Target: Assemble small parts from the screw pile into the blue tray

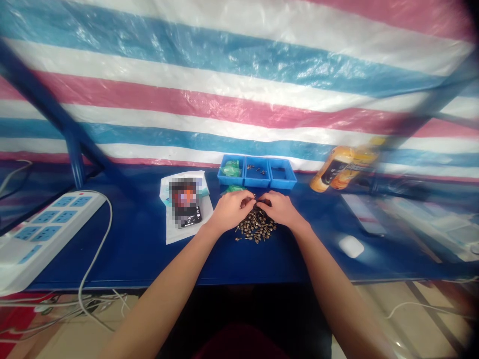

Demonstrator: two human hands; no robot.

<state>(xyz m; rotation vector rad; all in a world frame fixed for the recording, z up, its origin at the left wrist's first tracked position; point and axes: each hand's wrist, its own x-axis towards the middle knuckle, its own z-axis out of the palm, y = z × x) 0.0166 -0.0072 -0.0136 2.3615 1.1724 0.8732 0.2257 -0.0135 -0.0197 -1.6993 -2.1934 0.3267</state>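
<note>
A loose pile of small bronze-coloured metal screws (256,228) lies on the blue tabletop (130,249), right under my hands. My left hand (229,212) and my right hand (281,209) curve over the far edge of the pile, fingertips almost meeting. Whatever lies between the fingertips is hidden. Just beyond them stands a blue tray with three compartments (257,172). Its middle compartment holds a few small screws, and its left one holds green plastic.
A phone (188,217) lies on white paper left of my hands. Further left are a white power strip (48,224) and its cable. A white mouse (351,246) and orange bottles (333,169) stand to the right. A striped tarp hangs behind the table.
</note>
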